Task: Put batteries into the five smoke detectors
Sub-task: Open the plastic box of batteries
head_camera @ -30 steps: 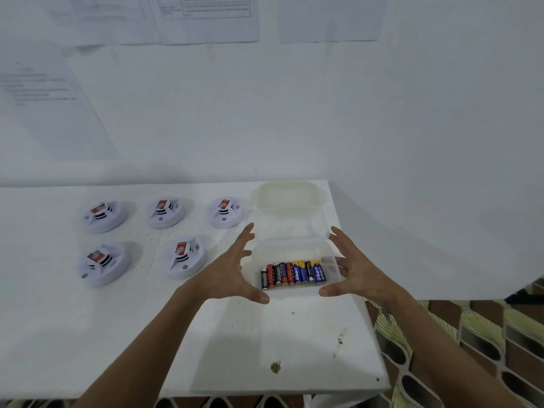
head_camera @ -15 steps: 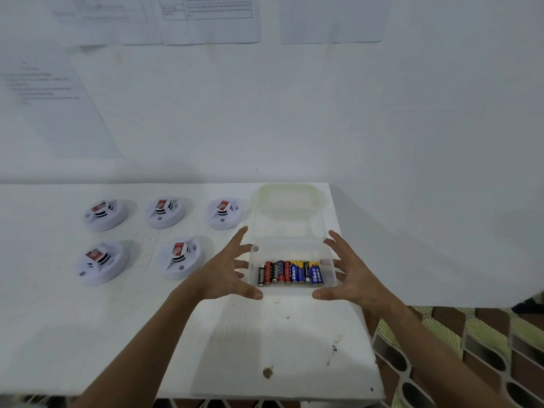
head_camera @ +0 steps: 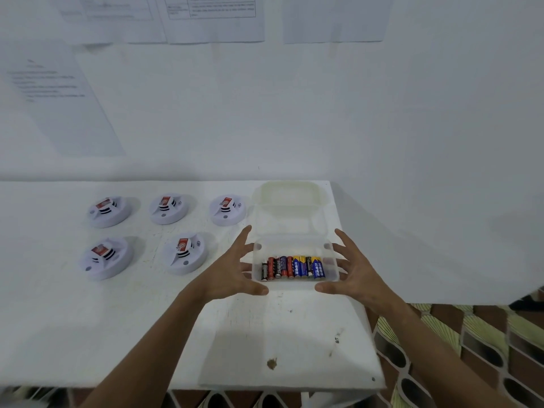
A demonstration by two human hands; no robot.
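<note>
The task looked barely begun: all the batteries (head_camera: 293,267) lay in a row in the clear box (head_camera: 332,270) near the table's (head_camera: 117,334) right edge, its lid (head_camera: 290,195) thrown open toward the far right corner, and no detector (head_camera: 184,254) had been picked up, all five sitting in two rows left of the box. The left hand (head_camera: 232,273) and right hand (head_camera: 357,275) flanked the box with fingers spread wide and nothing held, though actual contact with its walls was unclear. Whether any detector already held a battery was hidden, and the wall papers were too blurred to read.
</note>
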